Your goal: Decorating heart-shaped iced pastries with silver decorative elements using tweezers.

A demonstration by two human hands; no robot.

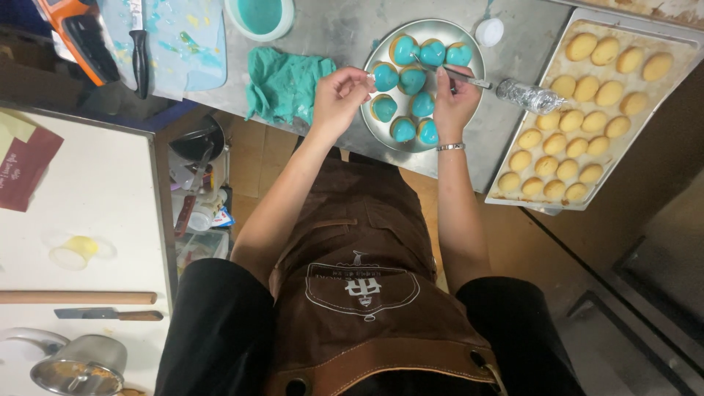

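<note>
A round metal plate (471, 110) on the steel counter carries several small cakes coated in teal glaze. My left hand (337, 95) pinches one glazed cake (384, 76) at the plate's left edge. My right hand (453, 103), with a bracelet on its wrist, grips thin metal tweezers (469, 77) over the plate, their tip pointing left toward the glazed cakes. To the right, a paper-lined baking tray (682, 35) is filled with several plain golden cakes (572, 121).
A teal cloth (286, 81), a bowl of teal glaze (259, 16), a white lid (489, 31) and a small clear bottle (528, 95) lie near the plate. A black-handled knife (138, 51) rests on a smeared board. The white table at left bears a rolling pin (73, 298), a knife (110, 314) and a metal sifter (81, 367).
</note>
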